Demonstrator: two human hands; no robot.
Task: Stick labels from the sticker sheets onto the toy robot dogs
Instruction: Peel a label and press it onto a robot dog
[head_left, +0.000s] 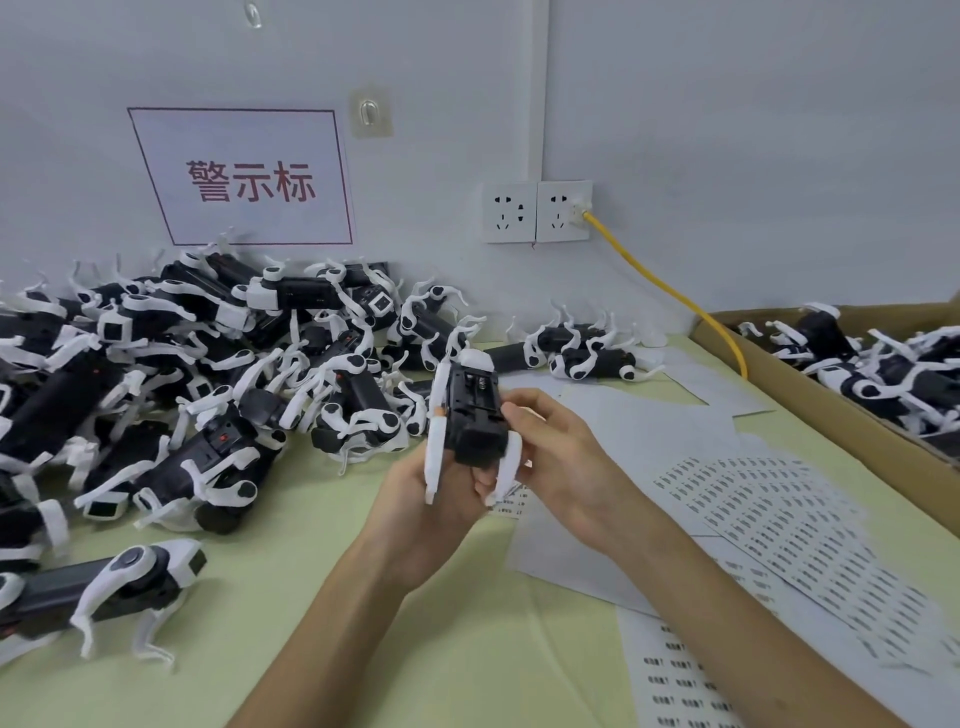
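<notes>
Black plastic with white legs, the toy dog (475, 415) is held belly-up above the worktop (311, 597), just right of the pile of dogs (208, 364). The left grip (426, 519) clasps its near end from below. The right grip (563, 457) curls round its right flank, thumb pressed on the body. Whether a label sits under that thumb cannot be told. If the dog twists between the two holds, a label could go on crooked or creased. A thin leg might also snag the sticker sheets (779, 519) lying below and drag them.

Red "警示标" on the wall sign (244, 179)
</notes>
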